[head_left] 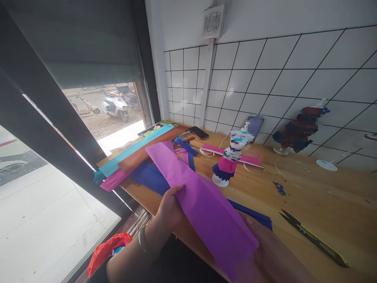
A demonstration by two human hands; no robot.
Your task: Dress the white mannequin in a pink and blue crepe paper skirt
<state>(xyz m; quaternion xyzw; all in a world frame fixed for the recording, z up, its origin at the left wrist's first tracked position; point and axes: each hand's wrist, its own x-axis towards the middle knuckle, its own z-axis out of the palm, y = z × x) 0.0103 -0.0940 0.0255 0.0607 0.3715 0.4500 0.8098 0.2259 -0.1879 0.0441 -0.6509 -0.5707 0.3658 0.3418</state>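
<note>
A long strip of folded purple crepe paper [206, 204] slants across the view over the table's front edge. My left hand [171, 206] is closed on its near left edge, the thumb lying on top. At the lower right, my right hand [259, 239] grips the other end from the right side, its fingers mostly hidden. Behind the strip stands a small doll figure [232, 153] on a white base, with a white patterned top and a pink and navy skirt. Dark blue folded paper [253, 214] lies partly under the purple strip.
Teal paper [135, 147], brown paper [138, 155] and blue scraps are piled at the left. A phone [198, 133] lies near the tiled wall. Yellow-black snips [315, 237] rest at the right. A darker figure [299, 131] stands farther back. A red bag [107, 249] is below.
</note>
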